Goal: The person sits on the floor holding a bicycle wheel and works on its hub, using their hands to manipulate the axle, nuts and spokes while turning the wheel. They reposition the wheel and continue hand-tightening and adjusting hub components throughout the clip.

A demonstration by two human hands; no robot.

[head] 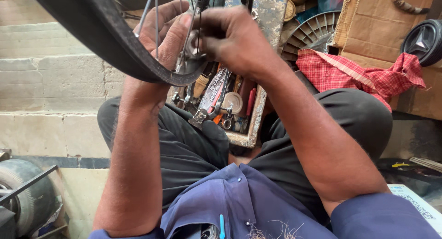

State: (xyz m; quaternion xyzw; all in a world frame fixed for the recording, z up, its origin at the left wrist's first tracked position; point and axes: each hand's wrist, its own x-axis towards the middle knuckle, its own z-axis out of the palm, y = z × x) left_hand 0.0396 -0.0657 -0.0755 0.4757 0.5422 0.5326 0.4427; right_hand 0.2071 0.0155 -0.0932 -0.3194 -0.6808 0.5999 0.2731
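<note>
While you sit with your knees spread, both of your hands are raised at the middle of a bicycle wheel [115,46] held close in front of you. Your left hand [161,34] reaches up behind the black tyre and through the thin spokes [154,18], its fingers curled loosely toward the hub [193,41]. Your right hand [232,41] is closed into a tight fist at the same hub, touching the left fingers; it seems to pinch something small there, though the knuckles hide it. Below your hands, between your knees, lies a worn metal toolbox [255,119] crowded with tools, among them a red-handled screwdriver [250,105]. To your right a red checked cloth [359,73] is draped over a cardboard box [382,23]. Pale stone steps [50,73] rise on your left.
</note>
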